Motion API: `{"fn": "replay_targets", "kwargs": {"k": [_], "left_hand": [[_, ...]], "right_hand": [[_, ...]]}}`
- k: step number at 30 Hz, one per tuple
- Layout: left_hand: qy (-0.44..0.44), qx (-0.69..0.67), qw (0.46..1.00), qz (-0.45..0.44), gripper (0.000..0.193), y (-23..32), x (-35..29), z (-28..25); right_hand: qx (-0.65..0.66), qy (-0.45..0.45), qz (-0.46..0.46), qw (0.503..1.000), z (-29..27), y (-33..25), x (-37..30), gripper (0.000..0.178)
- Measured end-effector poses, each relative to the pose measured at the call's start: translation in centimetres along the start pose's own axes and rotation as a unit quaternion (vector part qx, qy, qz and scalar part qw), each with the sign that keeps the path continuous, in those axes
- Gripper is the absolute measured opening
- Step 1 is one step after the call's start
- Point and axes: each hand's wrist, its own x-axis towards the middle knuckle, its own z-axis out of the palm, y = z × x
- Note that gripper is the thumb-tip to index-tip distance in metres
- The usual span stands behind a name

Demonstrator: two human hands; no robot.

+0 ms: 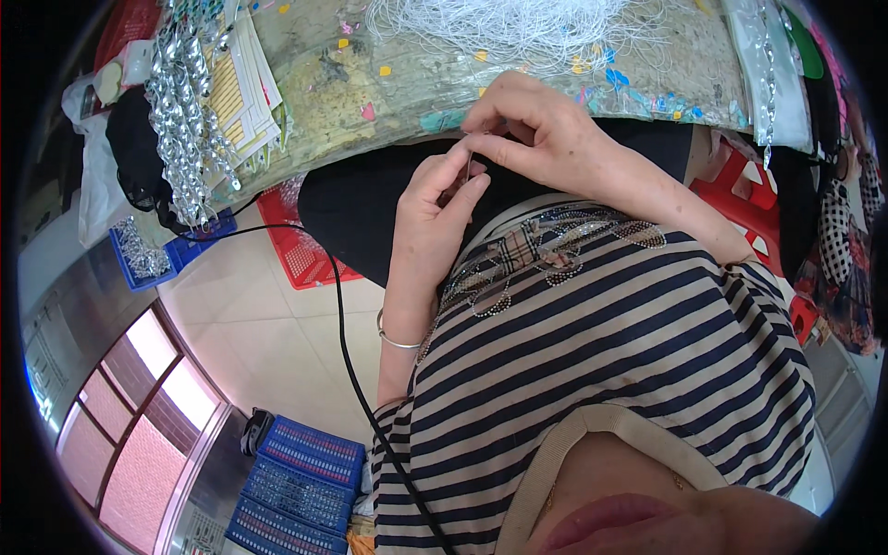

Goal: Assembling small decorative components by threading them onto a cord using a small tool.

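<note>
My left hand (425, 208) and my right hand (560, 134) meet above my lap, just off the near edge of the worktable (333, 111). Both are closed in a pinch, fingertips nearly touching. A thin, dark, needle-like piece (469, 165) runs between them; it is too small to name surely, and fingers hide its ends. Beyond the hands, a heap of loose white threads (518, 28) lies on the table. Strands of silvery faceted beads (190, 120) hang over the table's left edge.
Paper cards (248, 88) lie beside the bead strands. Red baskets (301, 245) and a blue tray (143, 250) sit low at left. A black cable (340, 314) crosses by my left arm. Blue boxes (296, 481) stand on the floor. Another bead strand (770, 83) hangs at right.
</note>
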Motion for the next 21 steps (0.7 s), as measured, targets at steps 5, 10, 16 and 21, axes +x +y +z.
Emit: {"fn": "replay_targets", "kwargs": {"k": [5,10,16,21], "left_hand": [[0.006,0.045,0.998,0.038,0.041,0.4,-0.1,-0.2],[-0.041,0.024,0.998,0.048,0.034,-0.3,-0.1,-1.0],[-0.004,-0.144,0.989,-0.044,0.02,1.2,1.5,0.2],[0.008,-0.114,0.992,-0.054,0.015,2.2,1.0,0.1]], "right_hand": [[0.084,-0.005,-0.006,0.996,0.3,1.6,0.4,0.01],[0.126,-0.054,0.125,0.983,-0.5,-0.6,0.9,0.012],[0.15,-0.078,0.055,0.984,0.1,0.5,0.8,0.013],[0.159,-0.088,0.112,0.977,-1.0,-0.7,1.2,0.011]]}}
